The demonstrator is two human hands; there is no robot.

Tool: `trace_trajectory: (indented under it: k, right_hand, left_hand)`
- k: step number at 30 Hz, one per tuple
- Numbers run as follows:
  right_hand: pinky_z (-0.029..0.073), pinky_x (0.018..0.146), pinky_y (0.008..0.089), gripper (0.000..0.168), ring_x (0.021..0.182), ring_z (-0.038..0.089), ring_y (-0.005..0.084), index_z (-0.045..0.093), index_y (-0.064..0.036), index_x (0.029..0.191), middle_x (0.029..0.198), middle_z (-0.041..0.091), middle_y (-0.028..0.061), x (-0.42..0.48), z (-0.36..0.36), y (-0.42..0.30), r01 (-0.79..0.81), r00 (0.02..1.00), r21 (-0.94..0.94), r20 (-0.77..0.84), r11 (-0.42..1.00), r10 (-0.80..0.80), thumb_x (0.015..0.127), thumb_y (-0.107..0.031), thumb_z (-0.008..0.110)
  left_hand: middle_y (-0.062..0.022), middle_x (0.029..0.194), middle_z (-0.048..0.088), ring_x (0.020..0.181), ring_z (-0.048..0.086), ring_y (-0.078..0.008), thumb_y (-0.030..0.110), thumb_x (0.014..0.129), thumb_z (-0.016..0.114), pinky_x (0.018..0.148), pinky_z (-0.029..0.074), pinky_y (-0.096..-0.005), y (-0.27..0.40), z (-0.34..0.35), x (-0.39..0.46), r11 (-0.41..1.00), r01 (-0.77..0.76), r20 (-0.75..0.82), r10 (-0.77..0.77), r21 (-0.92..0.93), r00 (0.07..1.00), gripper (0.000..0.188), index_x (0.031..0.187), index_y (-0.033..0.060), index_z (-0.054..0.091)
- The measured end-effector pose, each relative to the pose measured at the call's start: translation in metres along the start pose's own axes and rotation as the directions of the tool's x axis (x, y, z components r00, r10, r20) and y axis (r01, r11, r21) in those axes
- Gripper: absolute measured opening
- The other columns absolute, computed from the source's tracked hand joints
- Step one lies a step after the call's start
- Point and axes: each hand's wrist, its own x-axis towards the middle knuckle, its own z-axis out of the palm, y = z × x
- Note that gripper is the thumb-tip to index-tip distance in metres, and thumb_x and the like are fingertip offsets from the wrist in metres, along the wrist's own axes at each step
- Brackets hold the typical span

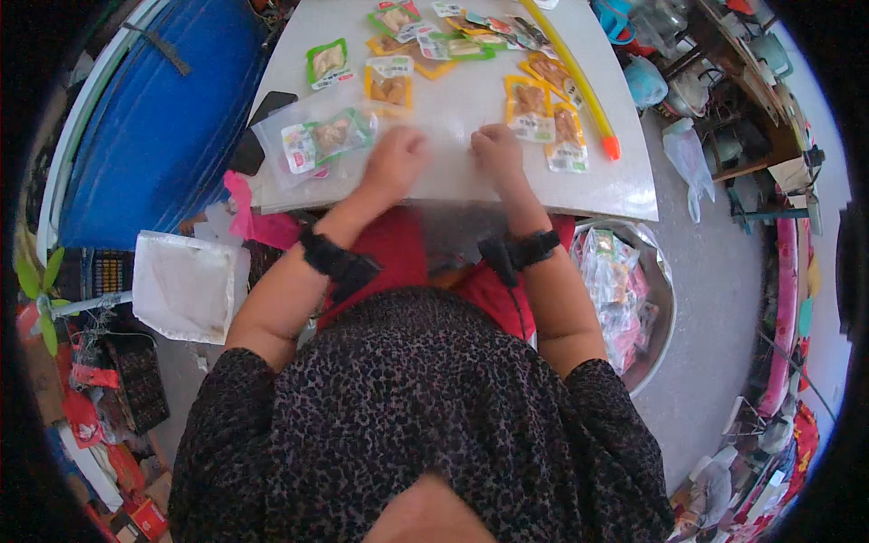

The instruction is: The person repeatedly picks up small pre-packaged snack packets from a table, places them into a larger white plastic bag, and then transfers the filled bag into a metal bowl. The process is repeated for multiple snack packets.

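Note:
My left hand point(400, 157) is curled over the white tabletop point(305, 197), near the front edge. Just left of it lies a clear plastic bag point(271, 139) with a green-edged food packet point(333, 136) in or under it. My right hand point(499, 153) is also curled, fingertips drawn together, below a yellow-edged food packet point(529, 102). A second yellow packet point(567, 139) overlaps that one. Between my hands the table edge looks hazy, perhaps through clear film. Blur hides whether either hand holds anything.
More food packets point(448, 44) pile at the table's far side, beside a yellow tube with an orange tip point(563, 61). A dark phone-like object point(248, 151) lies at the left edge. A metal basin point(669, 298) of filled bags stands right; white plastic sheets point(187, 285) sit left.

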Motion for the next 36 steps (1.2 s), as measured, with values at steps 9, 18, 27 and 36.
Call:
trace_trajectory:
  k: [9,18,27,36]
  right_hand:
    - [0.043,0.053,0.0240,0.024,0.062,0.052,0.0142,0.049,0.006,0.088,0.071,0.054,0.0095,0.007,0.001,0.020,-0.009,0.990,0.139,0.144,0.990,-0.011,0.071,-0.010,0.050]
    - [0.045,0.059,0.0263,0.030,0.069,0.055,0.0166,0.048,0.004,0.095,0.079,0.055,0.0117,-0.005,0.002,0.018,0.247,0.967,-0.180,0.115,0.952,-0.229,0.069,-0.012,0.053]
    - [0.044,0.058,0.0249,0.032,0.068,0.054,0.0154,0.049,0.005,0.095,0.078,0.056,0.0112,-0.005,0.001,0.013,-0.085,0.987,0.158,0.146,0.984,0.062,0.068,-0.012,0.055]
    - [0.044,0.055,0.0248,0.029,0.066,0.054,0.0145,0.047,0.005,0.095,0.076,0.056,0.0101,-0.004,0.002,0.008,-0.089,0.984,0.076,0.161,0.993,0.076,0.070,-0.008,0.053]
  left_hand:
    - [-0.0162,0.077,0.053,0.075,0.050,-0.0315,0.030,0.070,0.051,0.064,0.040,-0.0395,0.023,0.049,0.002,0.972,0.134,0.200,-0.173,0.192,0.965,0.029,0.076,0.0021,0.054]
    - [-0.0162,0.070,0.053,0.067,0.051,-0.0302,0.020,0.071,0.045,0.060,0.040,-0.0380,0.011,0.047,0.004,0.991,0.136,0.252,-0.136,0.016,0.958,0.020,0.070,0.0010,0.052]
    - [-0.0148,0.071,0.055,0.066,0.052,-0.0279,0.022,0.071,0.051,0.059,0.040,-0.0353,0.017,0.044,0.008,0.960,0.278,0.255,-0.264,-0.022,0.930,0.022,0.071,0.0008,0.052]
    - [-0.0145,0.070,0.054,0.066,0.052,-0.0286,0.021,0.070,0.051,0.060,0.041,-0.0351,0.009,0.051,0.009,0.958,0.263,0.157,-0.279,0.117,0.947,0.019,0.070,0.0011,0.051]
